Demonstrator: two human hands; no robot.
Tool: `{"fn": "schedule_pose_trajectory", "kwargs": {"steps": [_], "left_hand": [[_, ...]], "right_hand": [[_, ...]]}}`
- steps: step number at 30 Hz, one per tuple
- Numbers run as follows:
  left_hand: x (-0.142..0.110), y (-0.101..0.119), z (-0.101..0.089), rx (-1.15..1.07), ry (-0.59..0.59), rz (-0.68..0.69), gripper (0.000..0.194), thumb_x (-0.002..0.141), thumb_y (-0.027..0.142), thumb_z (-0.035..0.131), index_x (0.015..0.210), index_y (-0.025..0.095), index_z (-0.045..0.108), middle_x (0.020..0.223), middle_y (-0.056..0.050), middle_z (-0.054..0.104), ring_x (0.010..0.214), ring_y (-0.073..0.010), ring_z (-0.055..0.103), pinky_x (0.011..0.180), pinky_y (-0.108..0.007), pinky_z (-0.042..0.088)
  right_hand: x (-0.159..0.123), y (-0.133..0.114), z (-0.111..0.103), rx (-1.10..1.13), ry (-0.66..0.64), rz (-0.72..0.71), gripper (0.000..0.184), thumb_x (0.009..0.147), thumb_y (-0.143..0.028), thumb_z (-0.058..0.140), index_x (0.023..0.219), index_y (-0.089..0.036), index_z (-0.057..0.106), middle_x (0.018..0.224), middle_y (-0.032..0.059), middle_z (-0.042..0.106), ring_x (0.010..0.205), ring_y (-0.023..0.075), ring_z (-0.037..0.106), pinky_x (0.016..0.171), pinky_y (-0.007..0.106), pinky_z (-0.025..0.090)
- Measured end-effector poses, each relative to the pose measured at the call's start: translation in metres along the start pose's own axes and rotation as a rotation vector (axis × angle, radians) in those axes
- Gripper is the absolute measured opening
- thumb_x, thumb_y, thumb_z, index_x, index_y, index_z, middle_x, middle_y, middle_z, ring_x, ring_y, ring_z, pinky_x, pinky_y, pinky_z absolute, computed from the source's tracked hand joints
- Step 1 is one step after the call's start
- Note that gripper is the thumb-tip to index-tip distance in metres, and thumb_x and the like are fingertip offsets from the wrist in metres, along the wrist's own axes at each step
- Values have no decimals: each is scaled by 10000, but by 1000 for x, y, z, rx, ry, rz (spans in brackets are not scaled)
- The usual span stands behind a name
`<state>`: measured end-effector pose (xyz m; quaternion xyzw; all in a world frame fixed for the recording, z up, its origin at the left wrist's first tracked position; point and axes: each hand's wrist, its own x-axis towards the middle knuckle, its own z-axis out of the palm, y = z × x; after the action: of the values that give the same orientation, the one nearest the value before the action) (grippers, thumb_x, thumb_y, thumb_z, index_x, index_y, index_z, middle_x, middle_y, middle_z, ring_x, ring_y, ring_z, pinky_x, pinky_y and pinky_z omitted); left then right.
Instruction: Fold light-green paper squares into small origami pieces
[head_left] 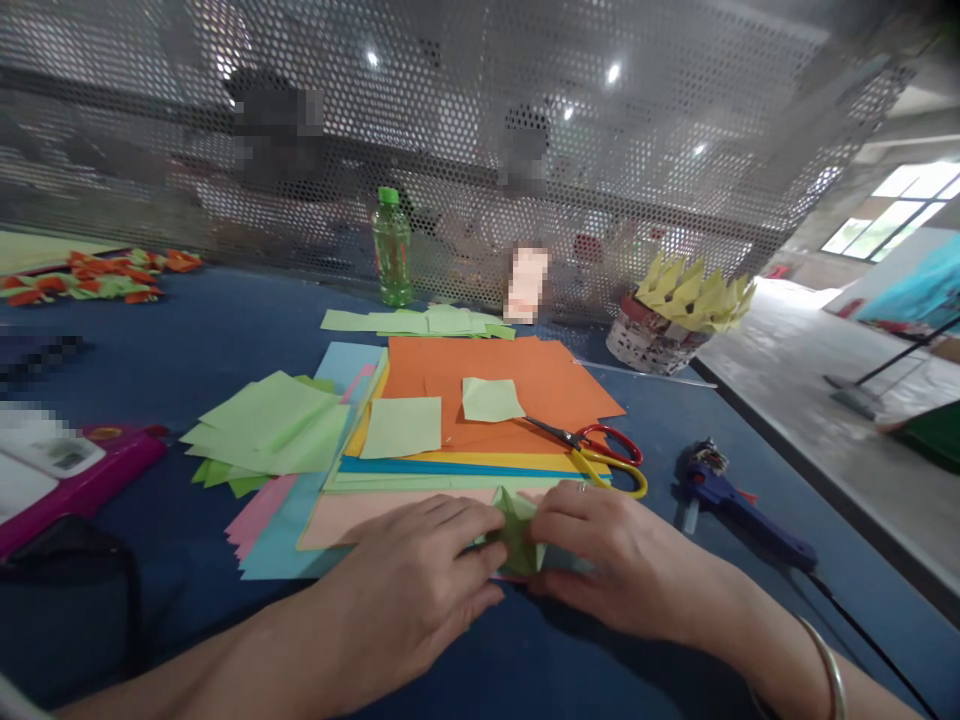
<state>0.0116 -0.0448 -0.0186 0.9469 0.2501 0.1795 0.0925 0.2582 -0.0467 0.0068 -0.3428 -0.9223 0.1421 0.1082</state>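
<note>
Folded green paper (520, 540) above blue table (285, 300); perforated screen (465, 60) behind.

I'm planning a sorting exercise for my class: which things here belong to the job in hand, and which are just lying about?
In the job: folded green paper, held by the left hand and right hand; pale-green squares; probably coloured sheets and scissors.

Apparently lying about: glue gun, unheld; green bottle; yellow-topped pot.

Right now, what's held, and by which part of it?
A small folded light-green paper piece: left hand at its left side, right hand at its right.
</note>
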Motion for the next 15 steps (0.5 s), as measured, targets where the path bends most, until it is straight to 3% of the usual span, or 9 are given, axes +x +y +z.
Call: {"fn": "schedule_pose_trajectory", "kwargs": {"steps": [6,15], "left_hand": [[-1,0,0,-10,4,-9,196,1024,272,475,1147,202,610,1189,-73,639,1089,-265,602,941,-446,516],[-1,-2,2,-4,64,-20,215,1027,235,454,1158,192,619,1159,-84,658,1041,-260,621,884,-432,540]], "right_hand": [[0,-5,1,-158,24,-56,87,851,-116,565,827,-170,629,837,41,623,760,176,548,664,307,426],[-1,1,8,-255,96,-111,162,927,-107,493,889,-162,640,907,62,638,841,200,570,749,323,477]]}}
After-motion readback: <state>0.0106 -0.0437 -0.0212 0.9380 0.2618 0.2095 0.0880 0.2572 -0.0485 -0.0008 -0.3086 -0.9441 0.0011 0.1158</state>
